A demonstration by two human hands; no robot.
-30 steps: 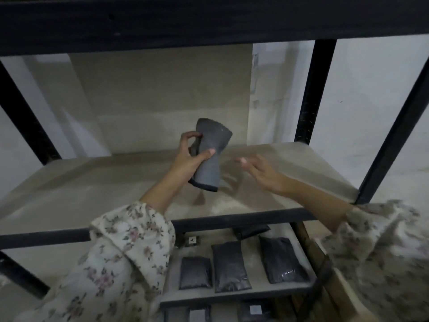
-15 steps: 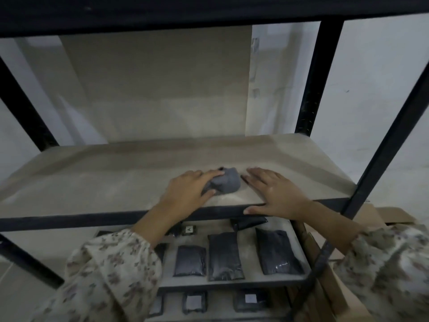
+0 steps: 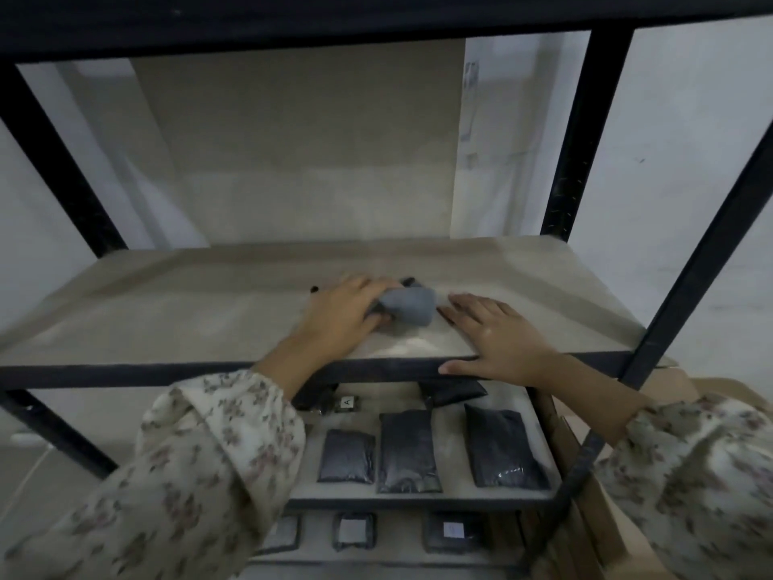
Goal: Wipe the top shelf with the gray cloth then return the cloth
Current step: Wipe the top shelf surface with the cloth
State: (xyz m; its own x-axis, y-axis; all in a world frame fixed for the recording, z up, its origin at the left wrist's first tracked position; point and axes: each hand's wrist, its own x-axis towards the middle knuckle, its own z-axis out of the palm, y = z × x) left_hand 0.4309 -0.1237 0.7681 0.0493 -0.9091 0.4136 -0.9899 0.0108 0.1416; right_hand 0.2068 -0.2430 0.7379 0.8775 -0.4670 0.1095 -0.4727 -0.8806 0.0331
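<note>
Gray in colour and bunched into a wad, the cloth (image 3: 405, 311) is gripped by the left hand (image 3: 341, 318) and pressed onto the shelf (image 3: 167, 324) near its middle, evidently so that wiping pressure can be applied. Just right of it, the right hand (image 3: 500, 339) is laid flat, fingers spread, nothing held, probably for bracing. Dark pouches (image 3: 408, 450) are stored on the lower shelf (image 3: 453, 454).
</note>
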